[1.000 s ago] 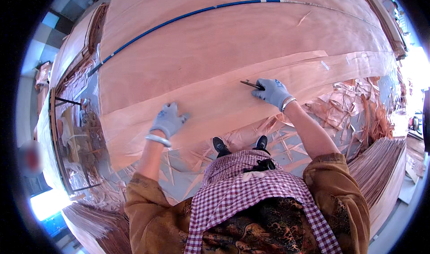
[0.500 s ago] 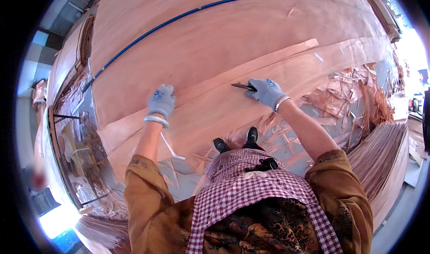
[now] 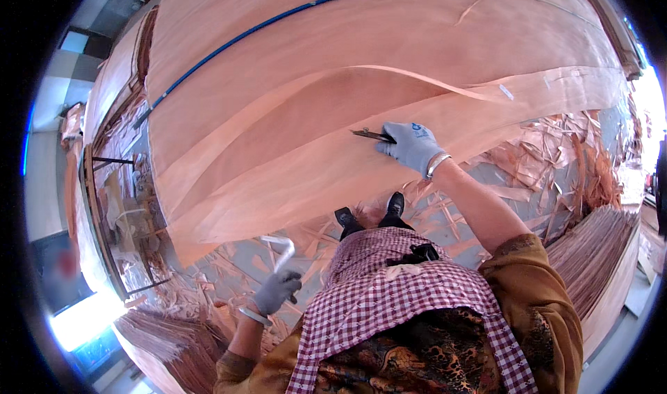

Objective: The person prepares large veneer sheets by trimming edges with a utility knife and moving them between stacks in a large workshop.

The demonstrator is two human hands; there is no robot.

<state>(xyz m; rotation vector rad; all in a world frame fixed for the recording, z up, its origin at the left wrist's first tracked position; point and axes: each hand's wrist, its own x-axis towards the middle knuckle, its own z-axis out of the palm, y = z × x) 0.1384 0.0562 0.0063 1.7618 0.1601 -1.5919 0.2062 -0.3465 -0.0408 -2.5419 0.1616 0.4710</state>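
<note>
A wide stack of thin reddish wood veneer sheets lies in front of me, and the top sheet's edge curls upward. My right hand, in a grey glove, rests on the veneer and grips a small dark knife pointing left. My left hand, also gloved, is down by my waist, off the sheet, closed on a whitish bent strip. My checked apron and black shoes show below.
A blue rod arcs across the far veneer. Veneer scraps litter the grey floor on the right. Veneer stacks stand at lower right and lower left. A metal frame stands on the left.
My left hand left the veneer and dropped to my waist with the white strip. The top sheet's edge has lifted into a curl. My right hand stayed on the sheet with the knife.
</note>
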